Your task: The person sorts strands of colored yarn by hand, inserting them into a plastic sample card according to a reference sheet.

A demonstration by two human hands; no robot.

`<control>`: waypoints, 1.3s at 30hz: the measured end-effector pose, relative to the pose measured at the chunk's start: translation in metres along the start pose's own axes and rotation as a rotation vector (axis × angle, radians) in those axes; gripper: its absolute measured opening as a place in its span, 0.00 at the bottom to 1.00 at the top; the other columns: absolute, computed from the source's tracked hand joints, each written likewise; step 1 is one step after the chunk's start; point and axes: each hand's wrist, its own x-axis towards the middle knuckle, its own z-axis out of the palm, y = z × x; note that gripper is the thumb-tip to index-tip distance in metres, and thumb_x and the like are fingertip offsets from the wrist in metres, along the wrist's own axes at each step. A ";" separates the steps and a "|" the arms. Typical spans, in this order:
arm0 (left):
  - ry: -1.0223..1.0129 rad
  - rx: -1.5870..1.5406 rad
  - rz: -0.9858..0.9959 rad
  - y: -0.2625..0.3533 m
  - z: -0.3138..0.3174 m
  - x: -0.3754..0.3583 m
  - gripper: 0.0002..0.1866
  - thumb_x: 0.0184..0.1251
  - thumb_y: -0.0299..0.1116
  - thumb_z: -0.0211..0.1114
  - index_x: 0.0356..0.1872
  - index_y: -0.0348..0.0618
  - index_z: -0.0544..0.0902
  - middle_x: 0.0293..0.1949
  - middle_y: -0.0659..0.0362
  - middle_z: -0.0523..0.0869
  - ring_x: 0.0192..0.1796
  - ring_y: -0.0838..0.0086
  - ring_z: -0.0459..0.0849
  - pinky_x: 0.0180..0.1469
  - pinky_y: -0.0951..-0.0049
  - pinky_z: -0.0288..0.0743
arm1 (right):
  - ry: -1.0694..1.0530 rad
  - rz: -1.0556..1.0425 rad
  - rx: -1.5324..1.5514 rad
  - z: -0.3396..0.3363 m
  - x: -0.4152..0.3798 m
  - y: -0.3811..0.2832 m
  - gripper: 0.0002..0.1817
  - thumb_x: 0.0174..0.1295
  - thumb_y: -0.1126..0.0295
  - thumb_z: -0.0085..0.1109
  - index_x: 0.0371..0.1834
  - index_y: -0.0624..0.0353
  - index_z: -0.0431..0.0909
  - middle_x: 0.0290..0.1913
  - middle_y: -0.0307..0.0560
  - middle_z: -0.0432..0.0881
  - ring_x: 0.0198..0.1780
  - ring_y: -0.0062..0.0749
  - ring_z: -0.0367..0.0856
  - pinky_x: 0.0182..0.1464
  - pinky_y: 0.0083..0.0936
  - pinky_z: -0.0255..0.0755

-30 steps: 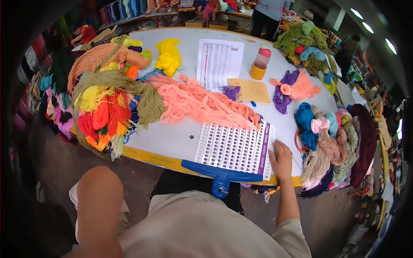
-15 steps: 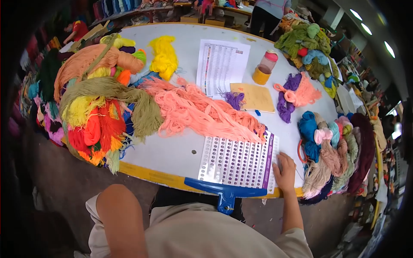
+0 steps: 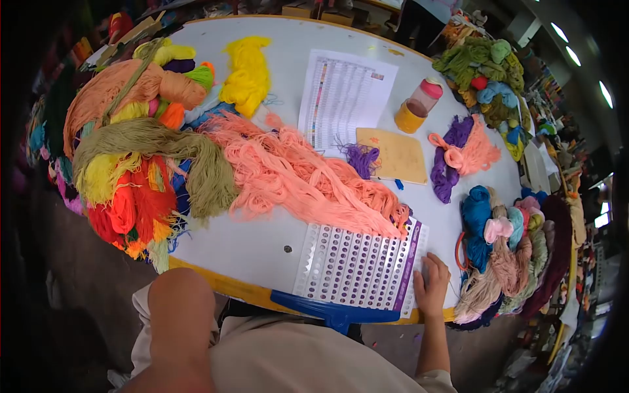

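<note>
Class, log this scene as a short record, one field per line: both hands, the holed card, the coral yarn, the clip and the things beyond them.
Right hand: resting on the table, beside the holed card
Left hand: out of view; bent left arm shows
Coral yarn: loose, overlapping the holed card's far edge
Blue clip: at the holed card's near edge
Beyond: printed sheet, tan pad, pink-lidded container

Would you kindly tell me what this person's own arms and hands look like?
The right hand wears no visible glove or watch, and its bare forearm meets a plain beige sleeve. The left arm is bare where it shows, with pale cloth beside it; the left hand is out of view.
</note>
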 end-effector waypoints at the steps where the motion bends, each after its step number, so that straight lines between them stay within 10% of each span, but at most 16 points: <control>1: -0.002 -0.002 0.000 -0.003 -0.003 -0.003 0.10 0.71 0.26 0.54 0.49 0.38 0.80 0.48 0.56 0.83 0.51 0.71 0.78 0.57 0.70 0.70 | 0.001 0.001 0.002 0.000 0.001 0.000 0.21 0.53 0.71 0.63 0.53 0.59 0.75 0.58 0.53 0.75 0.59 0.50 0.71 0.62 0.41 0.59; 4: -0.026 0.030 0.010 -0.012 -0.015 -0.016 0.13 0.71 0.27 0.56 0.53 0.46 0.81 0.51 0.60 0.82 0.45 0.74 0.81 0.47 0.72 0.70 | -0.005 0.006 -0.005 -0.001 0.001 0.001 0.21 0.53 0.71 0.63 0.52 0.59 0.75 0.58 0.53 0.76 0.58 0.49 0.71 0.62 0.40 0.59; 8: -0.007 0.261 0.073 -0.002 -0.047 -0.044 0.11 0.65 0.42 0.62 0.29 0.49 0.76 0.28 0.67 0.75 0.27 0.78 0.74 0.30 0.74 0.70 | -0.005 0.024 0.029 -0.001 0.004 -0.002 0.21 0.53 0.72 0.63 0.52 0.59 0.75 0.59 0.55 0.75 0.58 0.51 0.71 0.61 0.40 0.60; 10: -0.876 0.992 -1.124 0.039 -0.070 -0.053 0.08 0.48 0.32 0.72 0.26 0.47 0.80 0.30 0.62 0.84 0.27 0.70 0.80 0.32 0.67 0.71 | -0.012 0.045 0.017 -0.003 0.004 -0.001 0.21 0.52 0.73 0.63 0.52 0.59 0.75 0.59 0.55 0.75 0.57 0.52 0.71 0.61 0.40 0.61; 14: -1.326 0.897 -0.720 0.018 -0.175 -0.126 0.09 0.51 0.35 0.73 0.30 0.46 0.83 0.36 0.58 0.86 0.32 0.66 0.84 0.33 0.64 0.75 | -0.032 0.022 0.015 -0.003 0.002 0.000 0.22 0.53 0.72 0.62 0.53 0.60 0.75 0.58 0.57 0.75 0.57 0.52 0.71 0.62 0.41 0.61; 16: -1.423 1.091 -0.875 0.022 -0.207 -0.129 0.07 0.56 0.32 0.70 0.32 0.42 0.83 0.39 0.55 0.86 0.36 0.62 0.85 0.37 0.62 0.77 | 0.001 -0.034 0.086 0.003 0.000 0.014 0.23 0.55 0.73 0.60 0.56 0.63 0.73 0.58 0.59 0.74 0.58 0.52 0.71 0.63 0.40 0.61; 20: -1.388 1.356 -0.899 0.013 -0.241 -0.098 0.08 0.57 0.30 0.68 0.35 0.39 0.83 0.40 0.55 0.85 0.43 0.59 0.83 0.44 0.62 0.78 | 0.204 0.294 0.577 0.022 0.003 0.028 0.17 0.70 0.74 0.46 0.60 0.65 0.69 0.57 0.46 0.73 0.55 0.31 0.73 0.61 0.26 0.64; 23: -1.360 1.399 -0.823 -0.007 -0.255 -0.084 0.06 0.60 0.28 0.66 0.35 0.39 0.82 0.41 0.54 0.84 0.43 0.57 0.83 0.46 0.61 0.77 | 0.328 0.140 0.622 0.013 0.052 0.001 0.16 0.71 0.76 0.46 0.61 0.67 0.68 0.57 0.49 0.72 0.50 0.33 0.74 0.57 0.28 0.67; 26: -1.315 1.410 -0.836 -0.048 -0.276 -0.083 0.06 0.59 0.27 0.65 0.37 0.38 0.82 0.41 0.54 0.84 0.43 0.56 0.82 0.46 0.60 0.76 | 0.324 -0.160 0.674 0.013 0.102 -0.043 0.17 0.68 0.76 0.50 0.59 0.68 0.69 0.59 0.52 0.72 0.44 0.31 0.76 0.55 0.28 0.68; 32: -0.965 1.789 -0.191 -0.156 -0.318 -0.076 0.08 0.57 0.31 0.62 0.36 0.41 0.77 0.36 0.54 0.79 0.41 0.58 0.80 0.43 0.58 0.72 | 0.046 -0.864 0.297 0.004 0.132 -0.161 0.19 0.55 0.76 0.62 0.52 0.63 0.77 0.51 0.53 0.79 0.46 0.44 0.80 0.50 0.34 0.73; 37: -1.346 2.137 -0.814 -0.197 -0.347 -0.050 0.11 0.54 0.35 0.64 0.38 0.43 0.85 0.39 0.53 0.86 0.42 0.58 0.85 0.41 0.58 0.78 | -0.262 -0.834 0.444 0.012 0.096 -0.181 0.24 0.52 0.74 0.67 0.55 0.54 0.77 0.56 0.48 0.78 0.47 0.41 0.81 0.49 0.34 0.74; 39: -0.893 1.823 -1.132 -0.215 -0.366 -0.032 0.13 0.61 0.39 0.61 0.36 0.41 0.86 0.33 0.51 0.88 0.37 0.61 0.87 0.39 0.61 0.79 | -0.319 -0.735 0.518 0.010 0.083 -0.172 0.23 0.53 0.75 0.66 0.55 0.55 0.77 0.56 0.49 0.78 0.45 0.39 0.82 0.47 0.32 0.74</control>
